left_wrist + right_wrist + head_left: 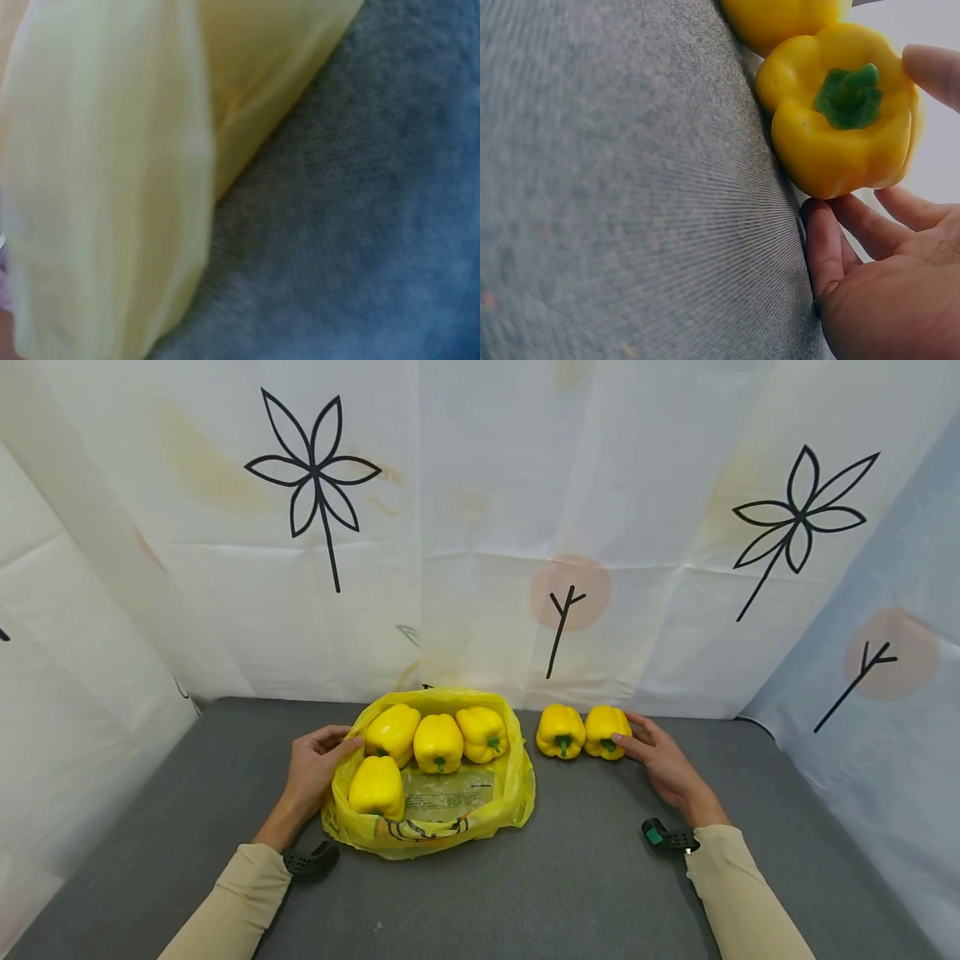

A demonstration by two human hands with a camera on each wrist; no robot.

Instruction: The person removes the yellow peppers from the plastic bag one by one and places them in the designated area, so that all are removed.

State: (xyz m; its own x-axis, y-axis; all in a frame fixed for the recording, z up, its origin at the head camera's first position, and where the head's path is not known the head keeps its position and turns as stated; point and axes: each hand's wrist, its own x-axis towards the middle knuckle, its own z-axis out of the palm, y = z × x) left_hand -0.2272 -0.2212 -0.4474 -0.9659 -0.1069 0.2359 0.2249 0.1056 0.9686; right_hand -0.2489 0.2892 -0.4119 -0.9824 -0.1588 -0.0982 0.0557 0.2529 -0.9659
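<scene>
- The left hand point(309, 777) seems to pinch the left rim of the bag point(522, 789) between thumb and fingers; a hard tug could fold its thin wall inward.
- Inside, the front-left pepper point(377, 787) lies near the front edge; if that edge sags, it might roll onto the bench point(585, 877).
- Right of the bag, the inner loose pepper point(560, 732) sits just beside the outer pepper point(606, 732), so a nudge could push it away.
- The right hand point(669, 768) holds the outer pepper, whose smooth skin may slip under a light grip.
</scene>
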